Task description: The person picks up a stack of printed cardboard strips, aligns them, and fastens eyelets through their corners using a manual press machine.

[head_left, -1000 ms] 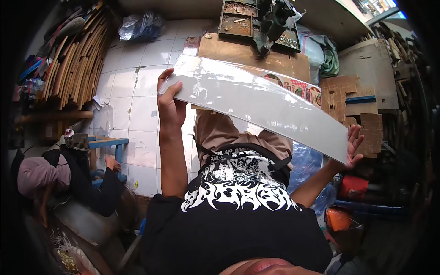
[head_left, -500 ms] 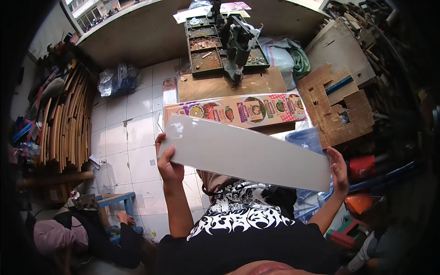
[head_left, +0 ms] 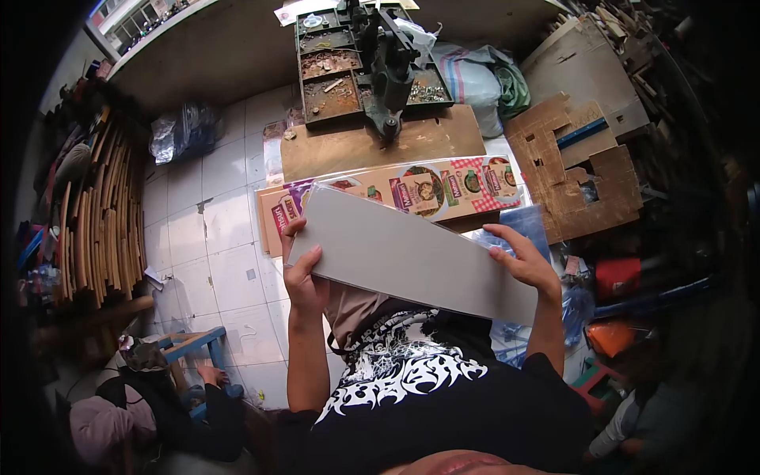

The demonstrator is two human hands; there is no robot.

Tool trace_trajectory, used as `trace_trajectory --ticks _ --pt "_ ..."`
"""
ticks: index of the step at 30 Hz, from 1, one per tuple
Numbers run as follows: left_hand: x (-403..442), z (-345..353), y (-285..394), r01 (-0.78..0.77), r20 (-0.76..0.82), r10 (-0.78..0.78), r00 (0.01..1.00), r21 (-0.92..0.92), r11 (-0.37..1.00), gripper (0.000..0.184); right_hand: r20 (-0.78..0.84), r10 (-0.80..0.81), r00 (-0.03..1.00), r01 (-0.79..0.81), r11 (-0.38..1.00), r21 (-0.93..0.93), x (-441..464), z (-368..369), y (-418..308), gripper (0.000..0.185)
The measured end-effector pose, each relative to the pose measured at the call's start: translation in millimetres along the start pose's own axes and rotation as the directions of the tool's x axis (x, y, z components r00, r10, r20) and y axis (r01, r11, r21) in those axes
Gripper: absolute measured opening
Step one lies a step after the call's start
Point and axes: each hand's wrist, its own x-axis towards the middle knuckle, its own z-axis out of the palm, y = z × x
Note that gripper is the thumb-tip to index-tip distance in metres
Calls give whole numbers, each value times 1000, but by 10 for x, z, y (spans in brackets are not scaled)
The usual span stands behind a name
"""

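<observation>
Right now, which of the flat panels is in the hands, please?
The plain pale-grey panel, held by the left hand at one end and the right hand toward the other; the printed panel beyond it shows food pictures.

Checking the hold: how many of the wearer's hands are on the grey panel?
2: left hand at the left end of the grey panel, right hand toward its right end.

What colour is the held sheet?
The sheet is plain light grey, shown best in the head view.
</observation>
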Motion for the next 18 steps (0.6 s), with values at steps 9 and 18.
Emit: trace_trajectory --ticks 9,18 --pt "671 483 -493 68 14 -70 997 101 992 66 86 -28 996 13 985 170 594 -21 214 56" --pt "1423 418 -761 296 -97 -281 955 402 867 59 -107 -169 980 173 985 26 1150 -195 368 46"
